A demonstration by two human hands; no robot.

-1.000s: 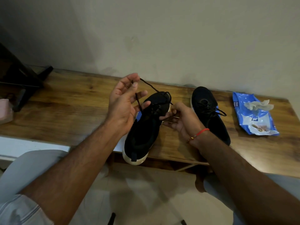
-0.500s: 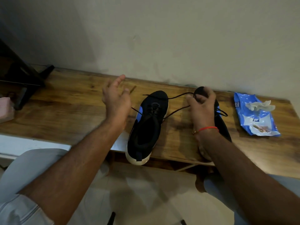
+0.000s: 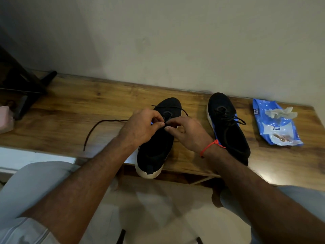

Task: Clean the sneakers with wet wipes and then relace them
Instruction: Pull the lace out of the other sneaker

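Two black sneakers stand on the wooden table (image 3: 73, 110). The left sneaker (image 3: 156, 147) has a white sole, and its heel hangs over the table's front edge. Over its eyelets my left hand (image 3: 140, 127) and my right hand (image 3: 186, 132) meet, both pinching its black lace (image 3: 98, 125). One lace end trails left across the wood; another loops past the toe. The right sneaker (image 3: 226, 124) stands apart with its lace threaded. A blue wet wipes pack (image 3: 276, 127) lies at the right with a crumpled wipe (image 3: 281, 111) on it.
A dark stand (image 3: 22, 88) sits at the table's back left, with a pink object (image 3: 5, 118) by the left edge. The wall runs right behind the table. My knees are below the front edge.
Both hands have come together over the left sneaker's eyelets. The right hand left the right sneaker's toe. One lace end now lies stretched out to the left on the table.
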